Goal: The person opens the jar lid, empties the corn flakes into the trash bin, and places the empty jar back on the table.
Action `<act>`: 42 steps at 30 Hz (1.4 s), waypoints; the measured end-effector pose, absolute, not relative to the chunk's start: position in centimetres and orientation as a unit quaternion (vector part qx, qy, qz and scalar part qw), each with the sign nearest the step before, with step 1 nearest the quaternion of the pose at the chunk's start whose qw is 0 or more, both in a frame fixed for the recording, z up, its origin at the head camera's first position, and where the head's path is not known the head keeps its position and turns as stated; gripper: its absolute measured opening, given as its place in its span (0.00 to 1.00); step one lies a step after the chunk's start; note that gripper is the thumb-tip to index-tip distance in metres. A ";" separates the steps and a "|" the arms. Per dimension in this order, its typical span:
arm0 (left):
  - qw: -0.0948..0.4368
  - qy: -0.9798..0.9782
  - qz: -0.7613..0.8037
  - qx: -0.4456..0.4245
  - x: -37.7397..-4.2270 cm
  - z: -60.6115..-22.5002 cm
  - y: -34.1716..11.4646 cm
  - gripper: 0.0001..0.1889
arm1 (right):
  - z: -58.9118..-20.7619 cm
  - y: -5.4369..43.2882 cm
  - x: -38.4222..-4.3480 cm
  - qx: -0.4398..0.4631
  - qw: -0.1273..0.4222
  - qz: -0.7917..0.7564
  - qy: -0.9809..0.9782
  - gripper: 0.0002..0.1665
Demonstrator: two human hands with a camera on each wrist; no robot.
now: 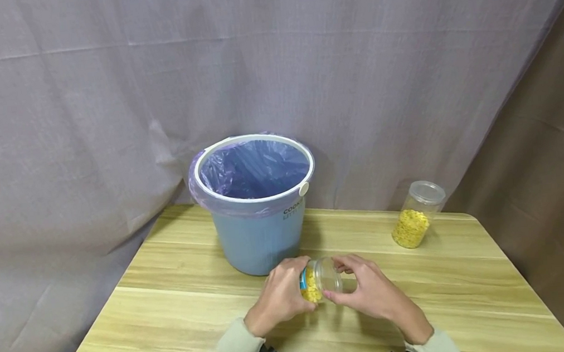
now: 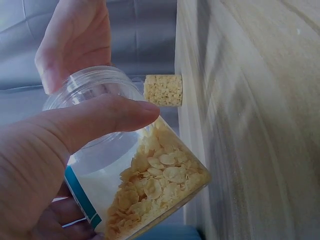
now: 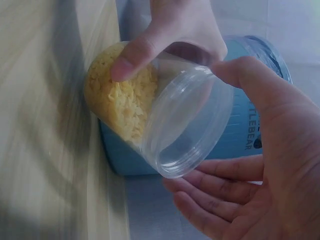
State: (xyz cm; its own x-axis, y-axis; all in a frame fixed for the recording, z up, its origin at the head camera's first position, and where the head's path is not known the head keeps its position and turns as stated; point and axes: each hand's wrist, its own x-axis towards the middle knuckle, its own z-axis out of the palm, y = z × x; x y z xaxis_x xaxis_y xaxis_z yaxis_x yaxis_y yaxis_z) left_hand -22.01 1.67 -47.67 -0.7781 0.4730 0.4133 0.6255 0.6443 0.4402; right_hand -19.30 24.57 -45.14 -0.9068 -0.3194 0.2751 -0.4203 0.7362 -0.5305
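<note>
A clear plastic jar (image 1: 312, 292) of yellow flakes is held tilted low above the table in front of the bin. My left hand (image 1: 283, 292) grips its body, the thumb lying across the side in the left wrist view. Flakes (image 2: 155, 175) have slid toward the bottom and lower side of the jar; a blue-green label stripe (image 2: 80, 190) shows near my fingers. At the other end, my right hand (image 1: 372, 290) holds the transparent lid (image 3: 192, 125) by its edge, with thumb and fingers on opposite sides and the palm apart from it.
A blue bin (image 1: 259, 234) with a white rim and a purple liner bag (image 1: 261, 164) stands behind my left hand. Another lidded jar (image 1: 412, 226), partly filled with yellow flakes, stands at the back right. Grey curtain (image 1: 354, 80) hangs behind the wooden table (image 1: 182, 296).
</note>
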 end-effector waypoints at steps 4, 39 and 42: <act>0.136 -0.894 -0.293 -0.311 -22.0 -47.7 1.7 0.47 | -45.1 24.8 -19.3 0.234 0.102 0.293 -0.921 0.51; 0.134 -0.895 -0.290 -0.312 -21.9 -47.5 1.7 0.49 | -43.6 25.8 -19.1 0.304 0.102 0.263 -0.910 0.64; 0.131 -0.896 -0.289 -0.312 -21.7 -47.6 1.8 0.49 | -43.4 25.7 -19.1 0.261 0.082 0.278 -0.921 0.60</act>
